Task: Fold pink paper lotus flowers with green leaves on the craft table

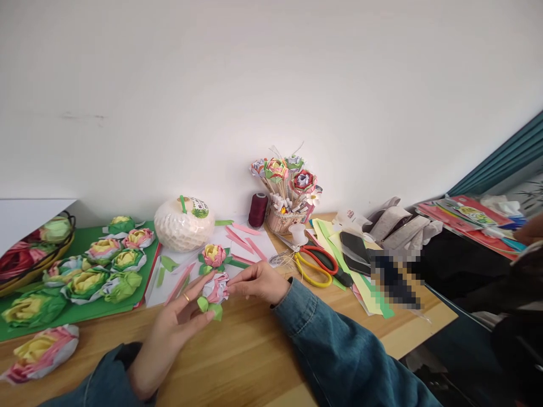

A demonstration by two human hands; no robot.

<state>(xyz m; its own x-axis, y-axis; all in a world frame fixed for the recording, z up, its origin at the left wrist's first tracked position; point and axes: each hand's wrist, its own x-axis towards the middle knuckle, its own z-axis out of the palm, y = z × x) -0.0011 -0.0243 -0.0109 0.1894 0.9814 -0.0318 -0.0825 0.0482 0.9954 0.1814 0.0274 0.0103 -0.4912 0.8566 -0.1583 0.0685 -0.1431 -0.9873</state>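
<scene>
A pink and white paper flower [217, 287] with green paper leaves is held above the front of the wooden table. My left hand [180, 316], a ring on one finger, grips it from the left between thumb and fingers. From the right, my right hand [258, 284] pinches the flower's edge with thumb and forefinger. Just behind lies a second paper flower [213, 255], pink with a yellow centre and dark green leaves. Pink paper strips [240, 243] and green leaf cut-outs [168, 263] lie around it on white sheets.
Finished paper flowers [87, 284] rest on a green board at left. A wrapped coconut [184, 223], a maroon thread spool [258, 210] and a basket of paper flowers [285, 217] stand along the wall. Yellow-handled scissors [313, 271], red-handled scissors [322, 255] and a phone [355, 252] lie right.
</scene>
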